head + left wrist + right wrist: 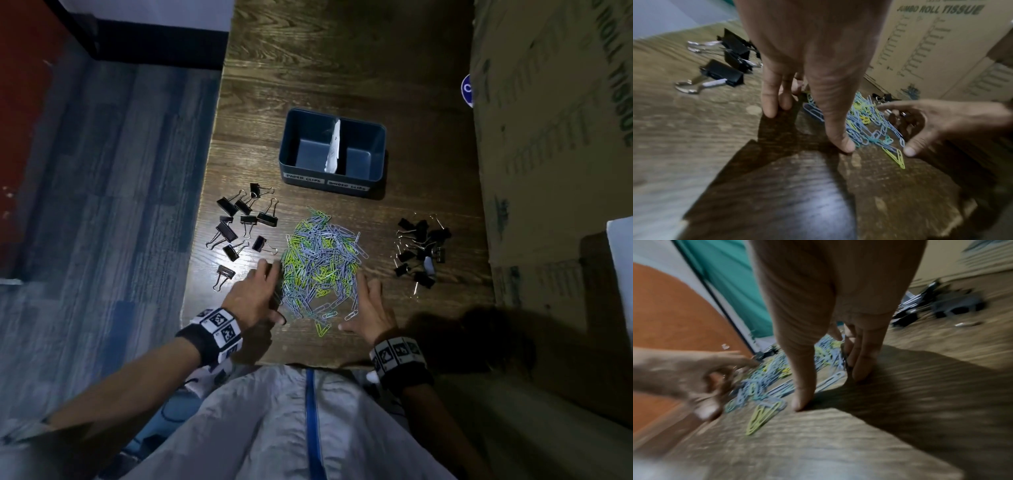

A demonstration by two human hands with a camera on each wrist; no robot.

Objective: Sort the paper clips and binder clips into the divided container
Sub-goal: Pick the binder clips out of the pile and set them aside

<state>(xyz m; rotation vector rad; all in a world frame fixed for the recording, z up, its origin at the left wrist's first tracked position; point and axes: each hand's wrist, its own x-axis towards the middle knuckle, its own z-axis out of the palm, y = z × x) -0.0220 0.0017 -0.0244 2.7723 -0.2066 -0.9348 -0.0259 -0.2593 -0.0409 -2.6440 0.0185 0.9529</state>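
Note:
A pile of green and blue paper clips (322, 260) (869, 123) (764, 381) lies mid-table. My left hand (269, 291) (807, 129) stands on edge against the pile's left side, fingers straight and touching the wood. My right hand (356, 301) (831, 389) mirrors it on the right side, thumb at the near edge. Neither hand holds anything. Black binder clips lie in two groups, one on the left (243, 222) (723, 74) and one on the right (419, 250) (953, 305). Behind the pile stands the blue divided container (291, 147), labelled for paper clips on the left and binder clips on the right; both compartments show bare floor.
A large cardboard box (548, 137) walls off the table's right side. The wooden table (342, 61) ends at its left edge (205, 192), with carpet below. A white paper strip (334, 147) forms the container's divider.

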